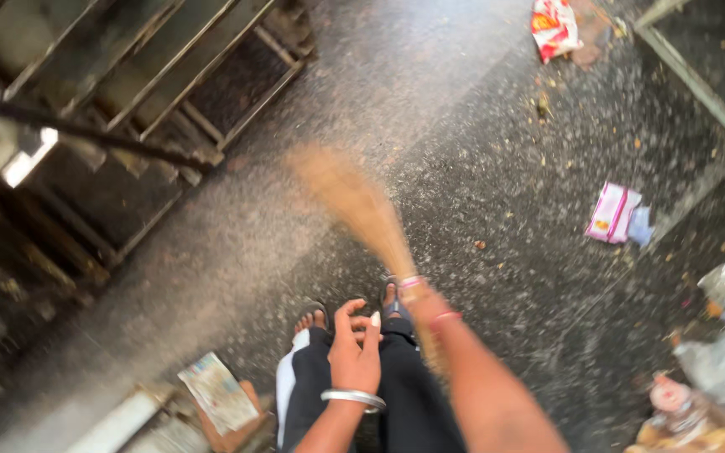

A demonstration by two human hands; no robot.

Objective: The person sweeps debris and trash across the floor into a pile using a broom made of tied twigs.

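Head view: the right hand (pixel 424 304) grips a grass broom (pixel 361 210) tight by its handle, bristles blurred and fanning toward eleven o'clock over the speckled floor (pixel 480 151). The left hand (pixel 356 348), wearing a silver bangle (pixel 352 398), hangs loosely curled above the legs, holding nothing. A pink wrapper (pixel 614 214) lies at three o'clock, well apart.

The broom (pixel 354 205) bristles are motion-blurred; their tips cannot be resolved. The right hand (pixel 421 298) is blurred, and its grip on the broom handle is not discernible. Both forearms are cut off by the bottom edge. The litter pile (pixel 706 394) at lower right is cropped by 2 edges, contents unidentifiable.
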